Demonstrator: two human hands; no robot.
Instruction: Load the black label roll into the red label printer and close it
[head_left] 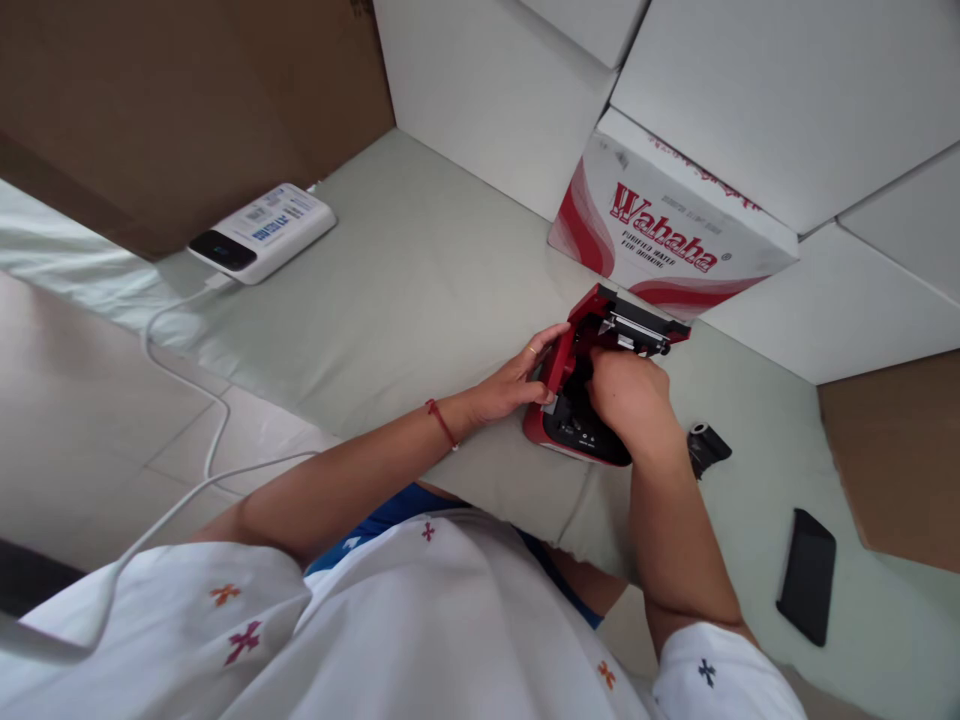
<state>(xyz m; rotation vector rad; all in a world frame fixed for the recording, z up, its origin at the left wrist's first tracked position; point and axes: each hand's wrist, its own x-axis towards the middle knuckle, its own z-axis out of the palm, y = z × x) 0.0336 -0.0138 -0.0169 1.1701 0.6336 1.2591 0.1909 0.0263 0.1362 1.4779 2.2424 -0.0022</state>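
A red and black label printer point(589, 430) sits on the pale green cloth, its hinged lid point(637, 325) raised. My left hand point(517, 385) grips the red side of that lid, thumb near the lower edge and fingers along the upper edge. Inside the open compartment is my right hand point(628, 392), curled with its knuckles up; its fingertips and anything in them are hidden. Just right of the printer lies a small black roll point(709, 450) with a white core, part of it loose.
A flat black rectangular case point(808, 577) lies at the right. At the left is a white power bank point(262, 235) with a white cable point(217, 410) running toward me. Behind stand a Wahaba-style printed water carton point(667, 230), white boxes point(495, 100) and brown cardboard point(187, 110).
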